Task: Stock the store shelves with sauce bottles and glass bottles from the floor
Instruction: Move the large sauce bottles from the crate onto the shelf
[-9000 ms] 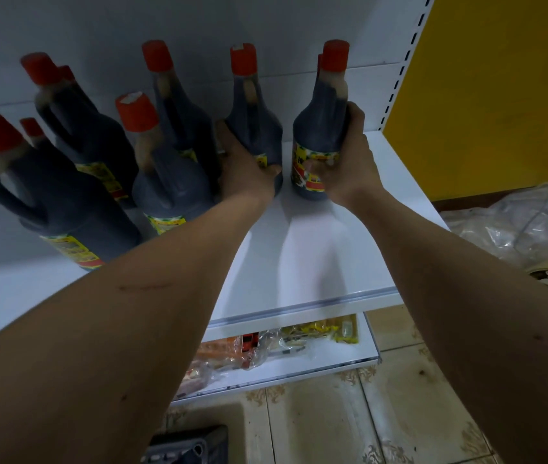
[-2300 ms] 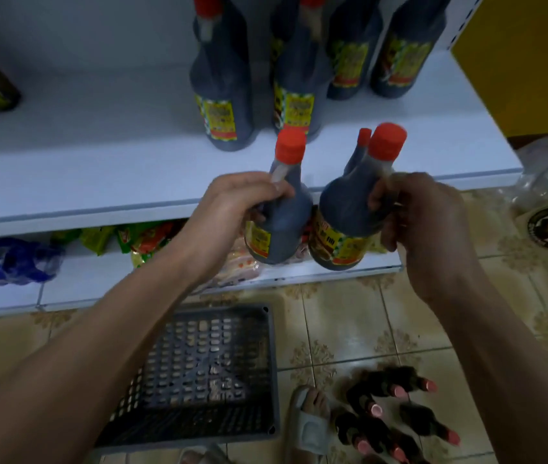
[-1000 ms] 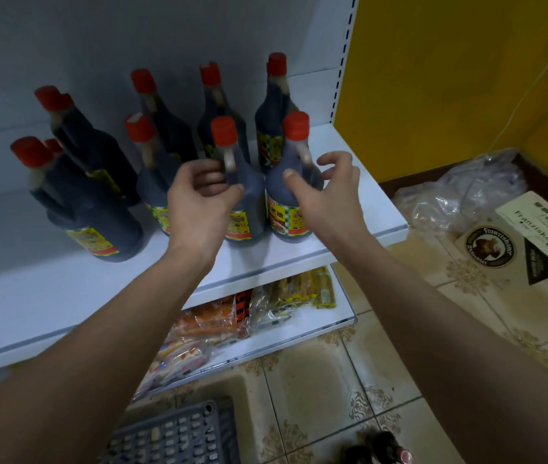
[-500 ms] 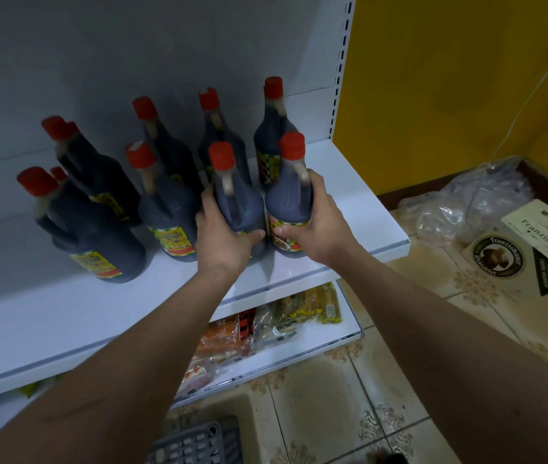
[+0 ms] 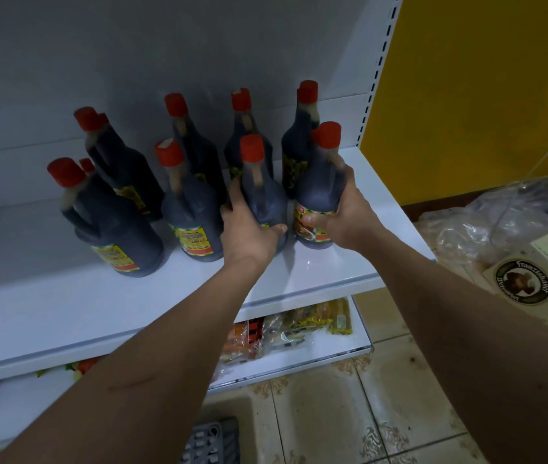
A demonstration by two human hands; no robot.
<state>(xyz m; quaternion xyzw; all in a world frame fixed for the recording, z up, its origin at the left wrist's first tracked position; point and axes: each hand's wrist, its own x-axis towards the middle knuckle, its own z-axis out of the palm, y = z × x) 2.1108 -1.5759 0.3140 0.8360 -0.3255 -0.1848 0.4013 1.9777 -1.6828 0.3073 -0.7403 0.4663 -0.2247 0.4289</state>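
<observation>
Two dark sauce bottles with red caps stand at the right end of the white shelf [image 5: 319,269]. My left hand [image 5: 249,229] wraps the lower body of the left bottle [image 5: 261,192]. My right hand [image 5: 346,216] grips the right bottle [image 5: 319,192] around its side and yellow label. Both bottles rest upright on the shelf, side by side. Behind and to the left stand several more bottles of the same kind [image 5: 189,209], some leaning in the wide-angle view.
A lower shelf [image 5: 299,360] holds packaged snacks [image 5: 306,326]. A grey plastic crate [image 5: 212,443] shows at the bottom edge on the tiled floor. To the right lie a crumpled plastic bag [image 5: 500,216] and a printed cardboard sheet [image 5: 533,283] against the yellow wall.
Both hands carried two bottles up from the floor area, set them at the shelf's right front, and now grip them lower; the view has shifted slightly closer.
</observation>
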